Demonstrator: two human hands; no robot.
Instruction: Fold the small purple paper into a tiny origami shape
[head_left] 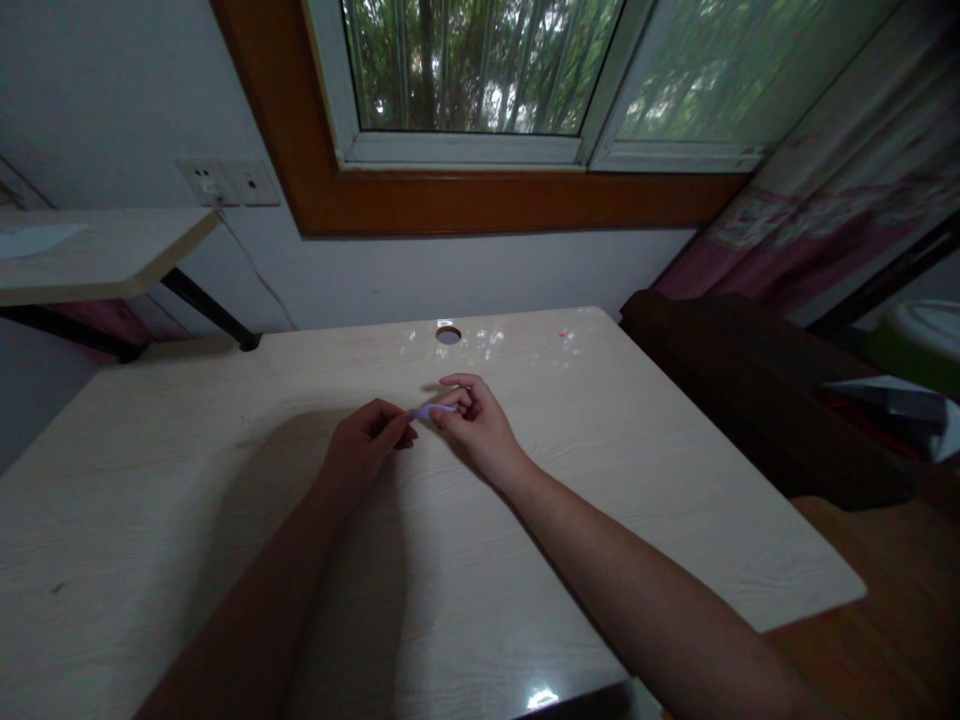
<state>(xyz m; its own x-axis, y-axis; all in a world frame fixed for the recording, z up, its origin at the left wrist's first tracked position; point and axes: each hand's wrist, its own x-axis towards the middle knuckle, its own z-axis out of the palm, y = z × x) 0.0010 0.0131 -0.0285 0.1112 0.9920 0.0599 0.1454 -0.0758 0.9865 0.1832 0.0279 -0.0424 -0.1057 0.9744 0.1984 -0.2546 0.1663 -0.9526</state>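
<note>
A small, slim light-purple object [427,411] is held between my two hands above the middle of the table; its exact kind cannot be made out. My left hand [367,437] pinches its left end between thumb and fingertips. At the other end, my right hand [484,428] grips it with thumb and bent fingers, the index finger reaching out above. Parts of the object are covered by the fingers. Both hands are close to the pale wood-grain tabletop [480,560], and my left arm lies over a broad shadow.
A round cable hole [448,336] is near the table's back edge, with a tiny pink speck [562,334] to its right. A raised shelf [97,250] stands at the left. Dark furniture [750,390] borders the right side, and a window [487,80] is behind.
</note>
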